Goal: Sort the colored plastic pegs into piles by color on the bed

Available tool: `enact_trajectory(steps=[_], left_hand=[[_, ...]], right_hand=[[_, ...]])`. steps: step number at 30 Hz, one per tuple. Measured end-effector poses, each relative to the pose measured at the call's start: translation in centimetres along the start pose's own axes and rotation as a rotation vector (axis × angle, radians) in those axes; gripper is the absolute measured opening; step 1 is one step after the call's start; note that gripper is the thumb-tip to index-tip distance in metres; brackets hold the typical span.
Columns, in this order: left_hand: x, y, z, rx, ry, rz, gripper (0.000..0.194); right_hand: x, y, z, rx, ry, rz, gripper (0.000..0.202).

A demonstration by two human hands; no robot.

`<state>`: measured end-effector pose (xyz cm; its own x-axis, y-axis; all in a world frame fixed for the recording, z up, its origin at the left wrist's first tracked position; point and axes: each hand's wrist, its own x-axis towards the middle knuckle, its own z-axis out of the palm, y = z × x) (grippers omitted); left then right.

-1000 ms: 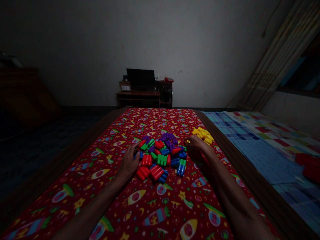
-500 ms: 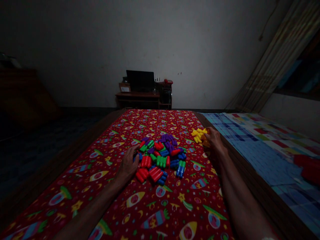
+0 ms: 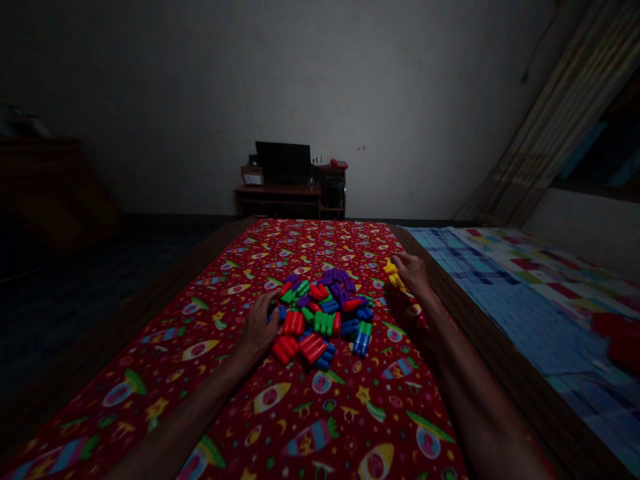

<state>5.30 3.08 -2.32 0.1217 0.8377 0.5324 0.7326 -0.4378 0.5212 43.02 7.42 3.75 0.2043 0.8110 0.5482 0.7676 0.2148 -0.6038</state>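
Slanting far-left, yellow blocks (image 3: 395, 279) lie beside the right hand (image 3: 411, 268).

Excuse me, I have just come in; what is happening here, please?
A person is handling coloured pieces on a red patterned cloth. The left hand is at the left edge of a mixed pile of red, green, blue and purple ones. The right hand is at the yellow pieces, which lie apart to the right; whether it grips one is hard to tell.
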Motion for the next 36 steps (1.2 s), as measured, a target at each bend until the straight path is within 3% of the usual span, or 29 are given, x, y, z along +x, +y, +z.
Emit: enact_trajectory(steps=[5,13,17,22,26,32,36], left_hand=[[0.1,0.1,-0.3,-0.016,0.036,-0.040,0.041],[0.3,-0.9,0.1,-0.113,0.046,-0.210,0.047],[0.3,-1.3,0.6,-0.166,0.034,-0.256,0.050],[0.6,-1.3,0.4,-0.189,0.040,-0.290,0.050],[0.6,-0.9,-0.3,-0.179,0.020,-0.329,0.049],[0.4,-1.2,-0.2,-0.178,0.033,-0.288,0.045],[0.4,-1.5,0.1,-0.133,0.026,-0.222,0.041]], right_hand=[[-1.6,-3.2,5.1,0.154,-0.364,-0.107,0.051],[-0.1,-4.2,10.5,0.179,-0.621,-0.032,0.066],[-1.3,-6.7,12.2,0.315,-0.701,-0.152,0.071],[-4.2,-10.4,12.3,0.451,-0.856,-0.297,0.062],[-4.9,-11.6,11.4,0.401,-0.850,-0.354,0.048],[-5.1,-10.8,10.6,0.240,-0.674,-0.256,0.014],[-5.6,-10.8,10.8,0.258,-0.625,-0.167,0.011]])
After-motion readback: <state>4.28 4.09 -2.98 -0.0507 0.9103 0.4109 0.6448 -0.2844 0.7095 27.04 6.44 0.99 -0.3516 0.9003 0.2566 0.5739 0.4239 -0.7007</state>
